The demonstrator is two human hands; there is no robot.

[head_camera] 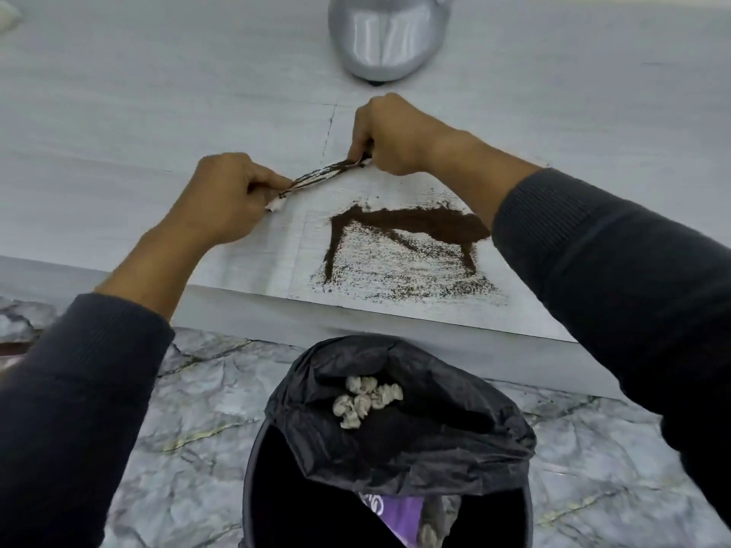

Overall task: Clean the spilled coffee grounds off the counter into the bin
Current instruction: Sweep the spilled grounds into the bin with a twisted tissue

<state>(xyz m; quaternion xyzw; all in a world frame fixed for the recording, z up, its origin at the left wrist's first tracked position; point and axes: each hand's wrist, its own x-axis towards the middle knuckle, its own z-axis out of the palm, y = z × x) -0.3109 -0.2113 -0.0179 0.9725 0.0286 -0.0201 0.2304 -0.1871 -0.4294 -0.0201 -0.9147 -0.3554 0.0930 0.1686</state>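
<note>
1. Pale grey counter (118, 112) fills the upper view, with a silver appliance base (385, 37) at its far edge.
2. Left hand (225, 195) and right hand (391, 136) each pinch one end of a folded paper strip (324, 174), its crease lined with dark grounds.
3. Coffee grounds (411, 227) lie on the counter just nearer the person than that two-handed grip, under the right wrist.
4. Below the counter edge stands the bin (395, 448), black-lined, with crumpled white paper (366, 399) inside.
</note>
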